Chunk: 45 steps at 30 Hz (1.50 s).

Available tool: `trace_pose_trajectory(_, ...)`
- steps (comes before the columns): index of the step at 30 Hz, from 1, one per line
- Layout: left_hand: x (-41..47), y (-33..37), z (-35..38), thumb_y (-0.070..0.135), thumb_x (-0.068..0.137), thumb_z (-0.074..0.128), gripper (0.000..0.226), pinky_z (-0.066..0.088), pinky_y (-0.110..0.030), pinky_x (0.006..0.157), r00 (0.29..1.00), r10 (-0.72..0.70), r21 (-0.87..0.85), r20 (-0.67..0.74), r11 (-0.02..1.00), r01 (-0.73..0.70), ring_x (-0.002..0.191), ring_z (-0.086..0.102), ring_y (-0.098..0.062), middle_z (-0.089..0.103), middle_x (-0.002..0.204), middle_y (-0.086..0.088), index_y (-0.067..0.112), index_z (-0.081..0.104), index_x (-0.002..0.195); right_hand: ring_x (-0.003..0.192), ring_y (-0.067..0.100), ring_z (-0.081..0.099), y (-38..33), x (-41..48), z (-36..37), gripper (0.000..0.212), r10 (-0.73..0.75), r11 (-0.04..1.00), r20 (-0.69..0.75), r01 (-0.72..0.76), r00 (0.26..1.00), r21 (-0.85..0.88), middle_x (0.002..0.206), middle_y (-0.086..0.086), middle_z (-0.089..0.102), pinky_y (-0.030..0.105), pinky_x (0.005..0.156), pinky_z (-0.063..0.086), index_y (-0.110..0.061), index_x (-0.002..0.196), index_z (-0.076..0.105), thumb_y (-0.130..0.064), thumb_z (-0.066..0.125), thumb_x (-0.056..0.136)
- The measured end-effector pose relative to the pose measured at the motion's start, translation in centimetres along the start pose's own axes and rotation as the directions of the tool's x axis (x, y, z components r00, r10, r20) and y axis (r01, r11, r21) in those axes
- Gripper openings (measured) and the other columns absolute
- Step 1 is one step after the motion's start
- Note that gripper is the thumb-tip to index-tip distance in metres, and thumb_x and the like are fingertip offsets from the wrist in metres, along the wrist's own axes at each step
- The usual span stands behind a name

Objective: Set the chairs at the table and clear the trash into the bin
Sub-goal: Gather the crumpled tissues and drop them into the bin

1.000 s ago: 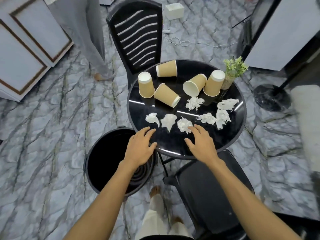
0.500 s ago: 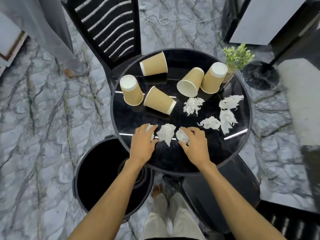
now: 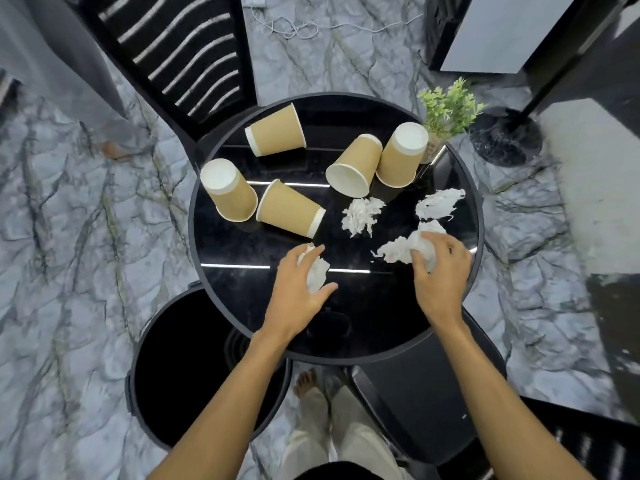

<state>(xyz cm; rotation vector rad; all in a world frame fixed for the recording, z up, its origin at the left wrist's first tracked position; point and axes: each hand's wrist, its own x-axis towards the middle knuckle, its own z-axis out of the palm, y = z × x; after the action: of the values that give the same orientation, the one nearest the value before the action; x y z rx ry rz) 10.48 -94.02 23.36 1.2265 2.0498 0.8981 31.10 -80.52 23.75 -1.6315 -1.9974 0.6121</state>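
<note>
On the round black table (image 3: 363, 327) lie several brown paper cups (image 3: 289, 209) and crumpled white tissues (image 3: 362, 214). My left hand (image 3: 298, 289) grips a wad of tissue (image 3: 317, 275) near the table's front. My right hand (image 3: 440, 271) is curled over more tissue (image 3: 398, 249) at the right side. Another tissue (image 3: 438, 202) lies beyond it. The black bin (image 3: 180, 368) stands open at the table's front left. One black chair (image 3: 180, 53) stands at the far side, another chair's seat (image 3: 422, 389) is under the near edge.
A small green plant (image 3: 448, 105) stands at the table's far right rim. A black fan base (image 3: 505, 136) and a dark cabinet (image 3: 485, 32) are to the right. A white cable (image 3: 294, 27) lies on the marble floor. My feet (image 3: 306, 382) are below the table's edge.
My left hand has gathered the two left tissues into its grip. My right hand moved right with its tissue to the pieces at the right side. The view moved closer over the table.
</note>
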Motion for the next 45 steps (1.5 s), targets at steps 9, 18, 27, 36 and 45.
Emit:
trace_pose_trajectory(9, 0.7, -0.8, 3.0, 0.010, 0.090, 0.065, 0.053, 0.031, -0.038, 0.116, 1.000, 0.012, 0.064, -0.023, 0.998, -0.010, 0.137, 0.036, -0.014, 0.040, 0.147, 0.001, 0.024, 0.049, 0.139, 0.146, 0.030, 0.022, 1.0, 1.8, 2.5, 0.078, 0.016, 0.996, 0.144, -0.002, 0.989, -0.094, 0.157, 0.010, 0.029, 0.048, 0.116, 0.021, -0.024, 0.143, 0.044, -0.058, 0.070, 0.078)
trace_pose_trajectory(18, 2.2, 2.8, 3.7, 0.018, 0.088, 0.069, 0.049, 0.025, -0.005, 0.106, 0.993, 0.061, -0.105, -0.098, 0.992, -0.071, 0.129, 0.041, 0.001, 0.046, 0.138, 0.006, 0.029, 0.054, 0.134, 0.111, 0.011, 0.043, 0.7, 1.0, 2.6, 0.035, -0.001, 0.974, 0.082, -0.018, 0.997, 0.224, 0.118, -0.002, 0.052, 0.017, 0.096, 0.037, -0.024, 0.117, 0.066, -0.025, 0.075, 0.083)
trace_pose_trajectory(27, 7.9, 5.7, 4.9, 0.016, 0.090, 0.066, 0.047, 0.026, -0.004, 0.102, 0.985, 0.072, -0.175, -0.155, 0.980, -0.099, 0.126, 0.041, 0.004, 0.049, 0.138, 0.004, 0.024, 0.053, 0.135, 0.112, 0.016, 0.051, 3.0, 8.4, -2.9, 0.033, -0.011, 0.974, -0.101, 0.033, 0.995, 0.225, 0.114, -0.001, 0.058, 0.026, 0.100, 0.039, -0.023, 0.115, 0.067, -0.026, 0.074, 0.083)
trace_pose_trajectory(36, 10.9, 3.8, 7.3, 0.030, 0.086, 0.070, 0.057, 0.015, -0.005, 0.106, 0.996, 0.085, -0.052, -0.030, 0.995, -0.087, 0.136, 0.028, 0.003, 0.035, 0.154, 0.008, 0.030, 0.049, 0.139, 0.141, 0.016, 0.033, 5.3, 13.9, 0.7, 0.027, -0.240, 0.962, 0.182, 0.210, 0.953, 0.173, 0.153, 0.004, 0.036, 0.027, 0.113, 0.028, -0.016, 0.097, 0.068, -0.030, 0.076, 0.075)
trace_pose_trajectory(45, 10.6, 3.8, 8.3, 0.027, 0.080, 0.076, 0.049, 0.038, -0.020, 0.102, 0.994, 0.069, -0.003, -0.084, 0.998, -0.069, 0.118, 0.045, -0.008, 0.048, 0.127, 0.007, 0.029, 0.061, 0.127, 0.113, 0.019, 0.054, 5.1, 11.7, 2.5, 0.048, -0.279, 0.945, 0.126, 0.249, 0.952, 0.213, 0.115, -0.008, 0.064, 0.035, 0.102, 0.040, -0.026, 0.110, 0.066, -0.047, 0.080, 0.069)
